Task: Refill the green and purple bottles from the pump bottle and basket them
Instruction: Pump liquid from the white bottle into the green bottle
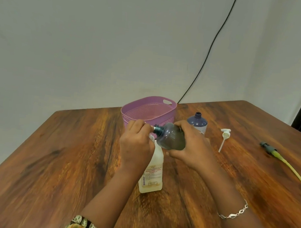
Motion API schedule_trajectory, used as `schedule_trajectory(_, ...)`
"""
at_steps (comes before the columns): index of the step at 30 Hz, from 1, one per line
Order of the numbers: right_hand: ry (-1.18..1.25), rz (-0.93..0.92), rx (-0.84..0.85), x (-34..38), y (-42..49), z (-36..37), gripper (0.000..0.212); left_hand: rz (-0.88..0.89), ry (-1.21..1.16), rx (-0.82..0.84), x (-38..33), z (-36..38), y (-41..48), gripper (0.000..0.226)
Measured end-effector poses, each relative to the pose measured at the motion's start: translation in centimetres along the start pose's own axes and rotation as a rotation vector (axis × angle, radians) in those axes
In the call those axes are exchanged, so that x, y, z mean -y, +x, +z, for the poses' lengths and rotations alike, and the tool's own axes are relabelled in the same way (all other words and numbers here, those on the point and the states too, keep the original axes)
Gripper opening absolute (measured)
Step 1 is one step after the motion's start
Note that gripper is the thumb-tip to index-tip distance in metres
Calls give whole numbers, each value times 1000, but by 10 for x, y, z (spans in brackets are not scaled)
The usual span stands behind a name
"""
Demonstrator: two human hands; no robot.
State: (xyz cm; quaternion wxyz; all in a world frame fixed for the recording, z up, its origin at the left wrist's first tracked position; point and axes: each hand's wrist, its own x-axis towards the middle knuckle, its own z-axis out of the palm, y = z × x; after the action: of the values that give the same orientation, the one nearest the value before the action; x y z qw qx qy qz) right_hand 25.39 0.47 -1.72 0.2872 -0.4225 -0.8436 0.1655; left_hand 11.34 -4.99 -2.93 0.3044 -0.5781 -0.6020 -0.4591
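The right hand (192, 149) grips the green bottle (171, 139) on its side, above the table (45, 158). The left hand (135, 142) pinches its neck. Under them stands the pump bottle (152, 174), its label reading "BIOCHEK"; the smaller print is blurred. The purple bottle (197, 122) stands uncapped just beside the basket (147, 104). A white pump head (224, 136) lies nearby.

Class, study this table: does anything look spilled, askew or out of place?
No spill shows. Two tops lie loose on the table: a white pump head and, farther right, a dark pump head with a yellow-green tube. The purple bottle stands uncapped by the basket; the right hand holds the green bottle tipped sideways.
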Motion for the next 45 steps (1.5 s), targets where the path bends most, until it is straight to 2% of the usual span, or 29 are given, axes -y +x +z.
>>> schedule_trajectory(11, 17, -27, -25, 5, 1, -11, 64, 37, 9, 4, -3, -5, 11, 32)
schedule_trajectory(18, -33, 0, 31, 3, -6, -3, 66, -14, -11, -20, 4, 4, -4, 18)
schedule_trajectory(24, -11, -4, -9, 8, -3, -11, 68, -21, -21, 9, -2, -5, 14, 22)
schedule_trajectory(30, -5, -7, 25, 2, -2, -6, 66, -13, -49, -62, 3, 7, -2, 24)
schedule_trajectory(35, 41, 8, 27, 1, -2, 0, 66, -27, -45, -44, 5, 9, -4, 18)
schedule_trajectory(40, -23, -13, 0, 7, 6, -11, 69, -13, -101, -36, 5, 2, 12, 30)
schedule_trajectory(45, -62, -15, 19, 4, 2, -6, 65, -53, -120, -79, 1, 11, -6, 25)
